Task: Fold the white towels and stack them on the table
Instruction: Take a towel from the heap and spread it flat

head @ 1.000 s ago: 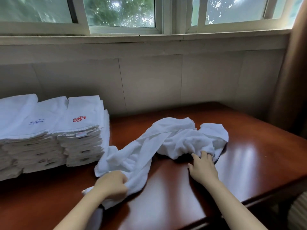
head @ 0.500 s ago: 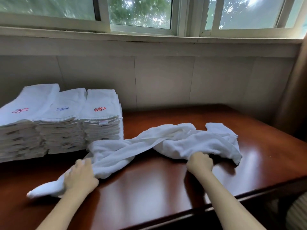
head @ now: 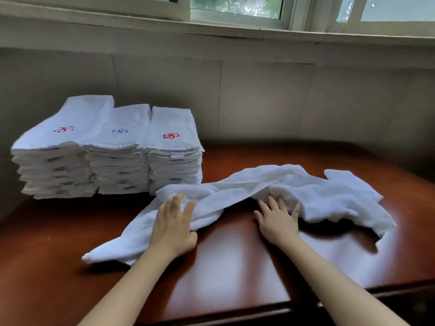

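Table [head: 235, 278]: dark red-brown wood with a glossy top, set against a panelled wall [head: 259, 97].

Loose towel [head: 329, 201]: white, unfolded and rumpled. It lies across the middle of the table from near left to far right. The left end tapers to a flattened corner near the front. The middle is twisted into a ridge. The right end is bunched, with one flap pointing to the far right.

Left hand [head: 173, 222]: palm down on the left part of the loose towel. The fingers are straight and spread, pressing the cloth flat, and nothing is gripped.

Right hand [head: 277, 220]: palm down on bare wood just right of the left hand. The fingers are straight and fanned, with the tips touching the near edge of the towel's bunched middle. No cloth is pinched or curled round.

Folded towels, three stacks side by side at the far left of the table, against the wall:
- Left stack [head: 58, 165]: the top towel has a reddish mark, blurred.
- Middle stack [head: 117, 165]: the top towel has a blue mark.
- Right stack [head: 175, 165]: the top towel has a red flower-like mark. The loose towel's far edge lies just beside its base; I cannot tell whether they touch.

Window [head: 235, 5]: above a pale sill, with green leaves behind the glass.
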{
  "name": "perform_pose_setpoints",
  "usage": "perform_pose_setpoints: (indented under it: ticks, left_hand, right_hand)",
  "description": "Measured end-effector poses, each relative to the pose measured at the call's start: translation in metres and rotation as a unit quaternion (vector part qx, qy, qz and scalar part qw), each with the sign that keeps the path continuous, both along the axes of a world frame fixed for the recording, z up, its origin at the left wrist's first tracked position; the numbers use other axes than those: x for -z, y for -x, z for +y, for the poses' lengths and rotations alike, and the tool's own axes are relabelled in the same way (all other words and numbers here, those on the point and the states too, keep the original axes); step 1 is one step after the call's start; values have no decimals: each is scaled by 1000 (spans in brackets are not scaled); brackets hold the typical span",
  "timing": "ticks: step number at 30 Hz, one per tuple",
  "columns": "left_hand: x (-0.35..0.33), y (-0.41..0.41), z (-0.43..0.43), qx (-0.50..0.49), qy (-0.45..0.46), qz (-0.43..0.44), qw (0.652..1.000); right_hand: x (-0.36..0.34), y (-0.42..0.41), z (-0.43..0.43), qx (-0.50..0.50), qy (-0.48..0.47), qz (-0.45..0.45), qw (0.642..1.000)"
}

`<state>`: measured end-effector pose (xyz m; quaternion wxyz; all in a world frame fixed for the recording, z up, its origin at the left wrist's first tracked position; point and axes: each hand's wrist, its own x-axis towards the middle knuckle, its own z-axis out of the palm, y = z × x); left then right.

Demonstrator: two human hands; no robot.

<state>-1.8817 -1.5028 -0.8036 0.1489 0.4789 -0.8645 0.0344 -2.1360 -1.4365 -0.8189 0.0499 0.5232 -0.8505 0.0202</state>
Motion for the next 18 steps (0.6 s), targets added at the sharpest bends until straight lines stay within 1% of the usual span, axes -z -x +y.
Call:
perform_pose_setpoints:
  ticks: [2,3,5,8,10,13,15,18]
  left_hand:
    - [1,8,0,26,3,-24,999]
    - [3,15,-3,26,-8,-41,999]
    - [9,31,-8,18,-26,-69,997]
    - [11,58,-11,-15,-35,-75,997]
    - [10,81,-13,-55,-59,-79,994]
    - [8,116,-19,-106,-95,-109,984]
    - [6,130,-24,-113,-111,-120,980]
    - [5,133,-31,-99,-91,-143,981]
  right_hand:
    - [-4,1,2,50,3,28,998]
    - [-8,2,1,77,9,19,997]
    - [-15,7,3,138,18,-47,989]
    - [-18,25,8,196,4,-166,966]
    - [-15,41,7,191,2,-199,961]
    - [-8,71,-6,149,17,-201,968]
    - [-8,96,-20,138,16,-191,972]
    - [-15,138,-52,137,-6,-184,973]
